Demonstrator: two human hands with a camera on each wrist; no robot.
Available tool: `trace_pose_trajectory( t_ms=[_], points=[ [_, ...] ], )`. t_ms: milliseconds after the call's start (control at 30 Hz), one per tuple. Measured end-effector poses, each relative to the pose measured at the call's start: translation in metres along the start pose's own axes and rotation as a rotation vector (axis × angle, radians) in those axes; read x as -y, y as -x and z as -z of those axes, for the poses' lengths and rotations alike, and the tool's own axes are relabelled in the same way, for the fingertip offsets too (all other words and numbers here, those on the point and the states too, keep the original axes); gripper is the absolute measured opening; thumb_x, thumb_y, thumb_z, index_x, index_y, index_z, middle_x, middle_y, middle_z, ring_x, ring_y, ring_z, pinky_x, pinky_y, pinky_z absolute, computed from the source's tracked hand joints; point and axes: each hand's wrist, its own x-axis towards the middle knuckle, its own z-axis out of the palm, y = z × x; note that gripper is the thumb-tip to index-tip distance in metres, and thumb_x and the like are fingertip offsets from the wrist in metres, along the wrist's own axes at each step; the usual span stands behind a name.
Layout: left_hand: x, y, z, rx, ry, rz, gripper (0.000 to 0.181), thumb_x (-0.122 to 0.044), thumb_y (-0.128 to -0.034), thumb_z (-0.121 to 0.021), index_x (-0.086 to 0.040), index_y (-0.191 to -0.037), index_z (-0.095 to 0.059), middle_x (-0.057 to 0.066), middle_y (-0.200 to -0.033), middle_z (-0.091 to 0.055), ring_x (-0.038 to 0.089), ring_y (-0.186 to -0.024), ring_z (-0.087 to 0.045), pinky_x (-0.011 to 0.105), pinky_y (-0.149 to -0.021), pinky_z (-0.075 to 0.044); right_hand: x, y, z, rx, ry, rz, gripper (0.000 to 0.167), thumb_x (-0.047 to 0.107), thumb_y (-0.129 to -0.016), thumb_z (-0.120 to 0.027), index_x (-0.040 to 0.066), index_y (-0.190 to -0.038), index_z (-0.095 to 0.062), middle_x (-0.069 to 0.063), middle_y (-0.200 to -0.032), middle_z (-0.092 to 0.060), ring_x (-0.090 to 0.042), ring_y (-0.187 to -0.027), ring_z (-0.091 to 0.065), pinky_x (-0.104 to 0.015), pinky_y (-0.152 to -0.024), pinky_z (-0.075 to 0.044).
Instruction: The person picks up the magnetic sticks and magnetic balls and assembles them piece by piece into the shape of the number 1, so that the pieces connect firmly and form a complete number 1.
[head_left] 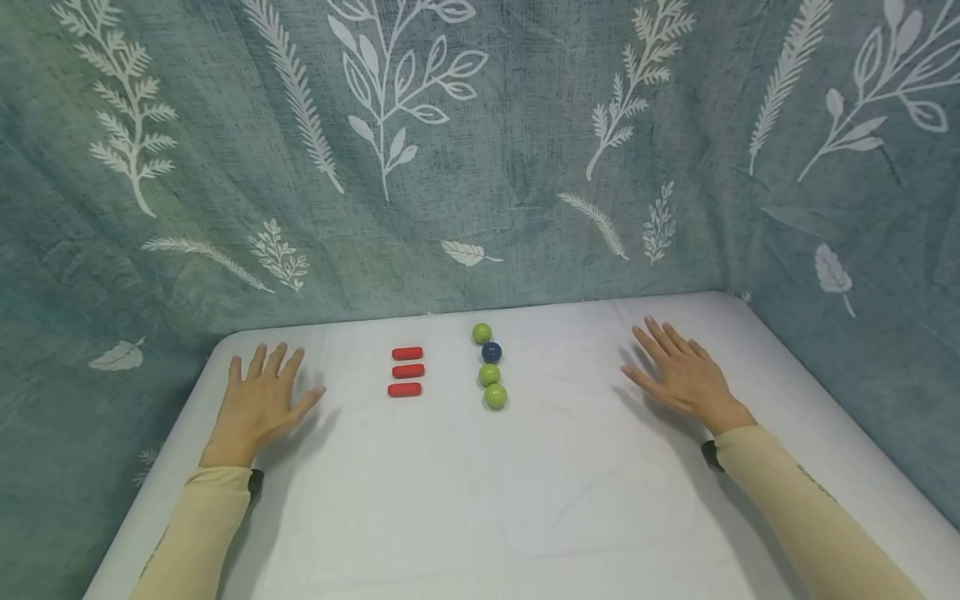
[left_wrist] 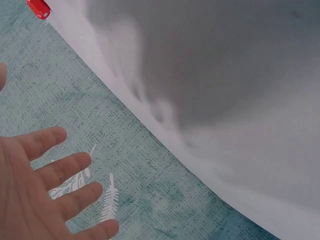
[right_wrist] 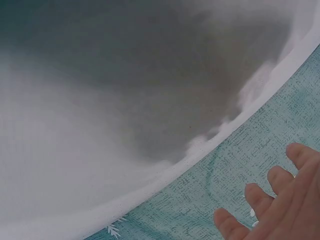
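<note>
My left hand [head_left: 258,407] is held palm down over the left side of the white table, fingers spread, holding nothing. On the other side, my right hand [head_left: 686,375] has its fingers extended and is likewise bare. Nearest the left hand, three red sticks lie in a column: a far one [head_left: 407,353], a middle one [head_left: 408,371] and a near one [head_left: 404,389]. To their right runs a line of balls: a green ball [head_left: 482,333], a dark blue ball [head_left: 491,352], a second green ball [head_left: 489,375] and a third green ball [head_left: 496,396]. Neither hand touches them.
A white cloth covers the table [head_left: 465,500], whose far corners are rounded. Behind it and along both sides hangs a blue-green curtain [head_left: 517,167] printed with white leaves. A red stick's end [left_wrist: 39,9] shows at the left wrist view's upper corner.
</note>
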Motion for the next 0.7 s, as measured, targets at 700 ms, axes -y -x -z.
trace_pose_trajectory(
  t_ms=[700],
  points=[
    [-0.016, 0.0, -0.005, 0.0, 0.185, -0.037, 0.069, -0.057, -0.0973, -0.045, -0.005, -0.144, -0.046, 0.023, -0.136, -0.054, 0.044, -0.122, -0.052, 0.063, -0.096, -0.039, 0.02, 0.001, -0.003, -0.005, -0.047, 0.09, 0.069, 0.049, -0.1, -0.045, 0.007, -0.153, -0.029, -0.017, -0.161, -0.022, -0.042, -0.145, -0.024, -0.062, -0.112, -0.025]
  ],
)
